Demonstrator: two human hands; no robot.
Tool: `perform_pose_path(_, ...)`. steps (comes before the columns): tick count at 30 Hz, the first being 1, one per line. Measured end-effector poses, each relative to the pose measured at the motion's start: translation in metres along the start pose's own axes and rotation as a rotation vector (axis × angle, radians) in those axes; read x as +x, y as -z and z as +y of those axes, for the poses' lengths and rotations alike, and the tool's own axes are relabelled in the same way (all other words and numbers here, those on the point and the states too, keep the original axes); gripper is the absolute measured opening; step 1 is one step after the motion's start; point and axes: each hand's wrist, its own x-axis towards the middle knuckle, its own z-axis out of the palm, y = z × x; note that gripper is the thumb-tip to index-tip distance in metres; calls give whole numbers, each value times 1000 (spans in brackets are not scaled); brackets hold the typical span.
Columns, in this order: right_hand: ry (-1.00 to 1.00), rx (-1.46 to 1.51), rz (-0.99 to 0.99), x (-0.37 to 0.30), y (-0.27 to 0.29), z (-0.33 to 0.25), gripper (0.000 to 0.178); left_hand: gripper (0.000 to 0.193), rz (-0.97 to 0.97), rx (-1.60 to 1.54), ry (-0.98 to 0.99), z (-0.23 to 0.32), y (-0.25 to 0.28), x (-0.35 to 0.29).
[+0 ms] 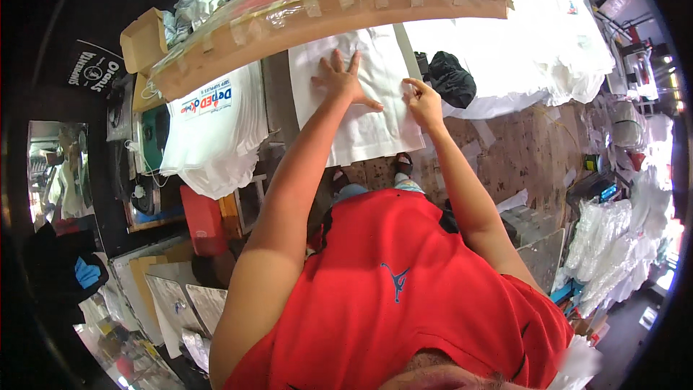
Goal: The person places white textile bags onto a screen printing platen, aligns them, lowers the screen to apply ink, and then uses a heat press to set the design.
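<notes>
A bright red shirt with a small blue emblem [361, 245] is closest. Beyond, the left hand [341, 84] presses flat, fingers spread, on a smooth white fabric sheet [372, 133] beneath a long brown tape-covered frame [339, 13]. The right hand [426, 106] curls at its right edge; whether it pinches, I cannot tell. Crumpled black cloth [452, 81] lies beside.

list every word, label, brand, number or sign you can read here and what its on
I don't copy wording, but print stands here:
White stack at left: large blue and red lettering, plus smaller lines too small to read.
Black panel at far left: white lettering and a round emblem.
Red shirt: blue figure emblem, no words seen.
White cloth under the left hand: no print visible.
</notes>
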Motion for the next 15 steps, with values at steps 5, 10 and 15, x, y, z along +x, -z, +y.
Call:
perform_pose_path(5, 207, -256, 213, -1, -6, 11, 38, 175, -26, -82, 28, 15, 3, -1)
perform_pose_path(10, 442, 105, -236, -32, -66, -57, 45, 142, 539, 58, 96, -30, -81, 33)
perform_pose_path(15, 590, -307, -168, 32, -89, -5, 51, 103, 268, -201, -127, -37, -56, 47)
